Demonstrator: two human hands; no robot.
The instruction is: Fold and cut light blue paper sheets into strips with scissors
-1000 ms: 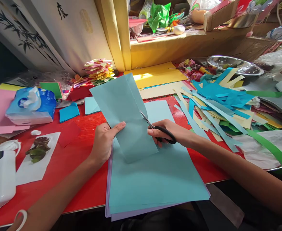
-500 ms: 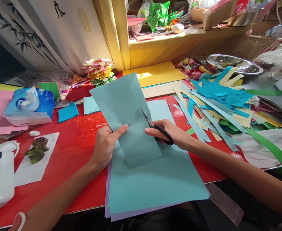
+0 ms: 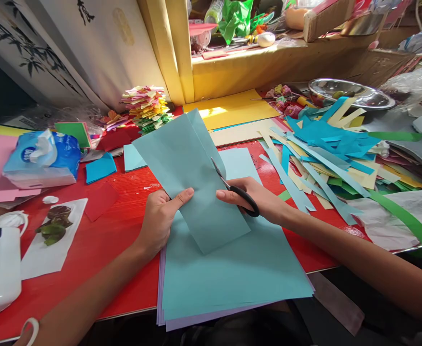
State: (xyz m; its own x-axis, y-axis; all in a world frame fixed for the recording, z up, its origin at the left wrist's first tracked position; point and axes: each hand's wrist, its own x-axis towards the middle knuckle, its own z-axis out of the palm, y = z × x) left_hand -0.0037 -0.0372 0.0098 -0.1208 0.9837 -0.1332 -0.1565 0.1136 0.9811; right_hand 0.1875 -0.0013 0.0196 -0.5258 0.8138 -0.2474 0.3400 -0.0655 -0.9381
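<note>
A light blue-green sheet of paper (image 3: 182, 168) is held up at a slant, pinched by my left hand (image 3: 158, 216) with the thumb on top near its left edge. Black-handled scissors (image 3: 247, 199) are gripped in my right hand (image 3: 265, 202). Their blades sit in the paper at the end of a cut line running down from its far edge. Right of that line a narrow strip (image 3: 206, 137) is partly parted from the sheet. Beneath both hands lies a stack of blue-green paper (image 3: 236, 274), with lilac sheets (image 3: 218, 318) showing under it.
On the right are piled paper strips (image 3: 326, 163) and a metal bowl (image 3: 362, 96). Left stand a tissue pack (image 3: 43, 161), a white device (image 3: 2, 274) and dark green scraps on white paper (image 3: 67, 240). Small colored pieces (image 3: 148, 108) are stacked behind, beside yellow paper (image 3: 232, 108).
The near end of the held sheet has swung slightly right. Its far edge has shifted slightly left beside the strip. Both hands have kept nearly the same place and hold.
</note>
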